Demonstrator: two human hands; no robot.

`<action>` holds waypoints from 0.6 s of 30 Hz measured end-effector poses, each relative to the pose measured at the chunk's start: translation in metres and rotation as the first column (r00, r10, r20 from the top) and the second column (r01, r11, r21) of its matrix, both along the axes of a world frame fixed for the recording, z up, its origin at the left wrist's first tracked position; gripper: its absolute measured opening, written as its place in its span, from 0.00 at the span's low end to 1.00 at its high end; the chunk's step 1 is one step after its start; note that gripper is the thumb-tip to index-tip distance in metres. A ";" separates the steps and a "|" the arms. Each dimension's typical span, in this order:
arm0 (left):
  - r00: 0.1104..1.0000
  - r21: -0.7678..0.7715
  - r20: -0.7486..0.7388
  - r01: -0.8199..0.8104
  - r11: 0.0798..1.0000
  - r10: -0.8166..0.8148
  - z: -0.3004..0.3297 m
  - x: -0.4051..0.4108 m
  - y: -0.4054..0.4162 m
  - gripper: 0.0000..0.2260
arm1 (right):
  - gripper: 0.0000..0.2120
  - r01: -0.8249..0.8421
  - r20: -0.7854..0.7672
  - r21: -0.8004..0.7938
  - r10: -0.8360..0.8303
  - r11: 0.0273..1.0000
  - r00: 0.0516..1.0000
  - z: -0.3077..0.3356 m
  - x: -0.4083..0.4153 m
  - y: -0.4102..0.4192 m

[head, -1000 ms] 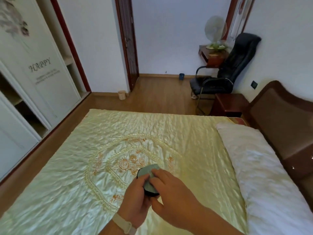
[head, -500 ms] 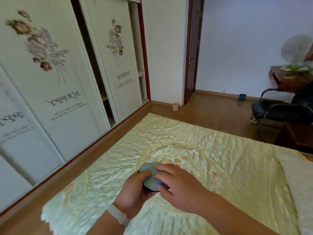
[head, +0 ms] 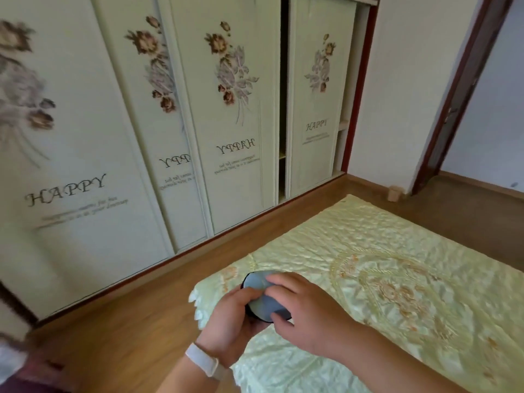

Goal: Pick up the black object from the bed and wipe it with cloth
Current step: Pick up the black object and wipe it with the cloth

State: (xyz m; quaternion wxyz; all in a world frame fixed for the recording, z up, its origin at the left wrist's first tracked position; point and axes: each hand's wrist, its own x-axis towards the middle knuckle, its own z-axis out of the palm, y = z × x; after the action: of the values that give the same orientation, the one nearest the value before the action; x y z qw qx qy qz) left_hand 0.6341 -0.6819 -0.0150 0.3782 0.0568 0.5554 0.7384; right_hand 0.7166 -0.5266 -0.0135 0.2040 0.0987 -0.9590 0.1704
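Note:
Both hands hold the round black object (head: 248, 311) above the bed's left corner; only its dark rim shows. A grey cloth (head: 262, 296) covers most of it. My left hand (head: 231, 321), with a white wristband, grips the object from below and the left. My right hand (head: 304, 310) presses the cloth onto its top, fingers spread over it. The pale green embroidered bedspread (head: 382, 265) lies under and to the right of my hands.
A white sliding wardrobe (head: 141, 123) with flower prints fills the left and back. A strip of wooden floor (head: 136, 316) runs between wardrobe and bed. A dark red door frame (head: 453, 109) stands at the right, with a small beige object (head: 394, 192) on the floor beside it.
The view has swung left, from the chair and headboard to the wardrobe. My hands stay together on the object and cloth, now over the bed's left corner.

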 end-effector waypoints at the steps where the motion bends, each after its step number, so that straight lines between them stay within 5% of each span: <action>1: 1.000 0.007 0.004 -0.030 1.000 0.030 -0.001 -0.011 -0.026 0.13 | 0.15 -0.021 0.002 -0.003 0.021 1.000 1.000 0.000 -0.016 -0.023; 10: 0.958 0.023 0.028 -0.286 0.958 0.285 -0.006 -0.072 -0.214 0.13 | 0.15 -0.225 0.046 -0.013 0.225 0.974 0.973 0.002 -0.117 -0.205; 18: 0.902 0.056 0.033 -0.432 0.900 0.431 -0.002 -0.089 -0.283 0.13 | 0.15 -0.376 0.049 0.034 0.374 0.926 0.926 0.008 -0.163 -0.268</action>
State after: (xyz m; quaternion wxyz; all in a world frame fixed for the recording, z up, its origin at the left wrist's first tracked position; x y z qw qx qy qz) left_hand 0.5448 -0.9651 -0.0168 0.2089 -0.0634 0.5274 0.8211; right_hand 0.5536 -0.7945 -0.0055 0.1457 0.2808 -0.9299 0.1874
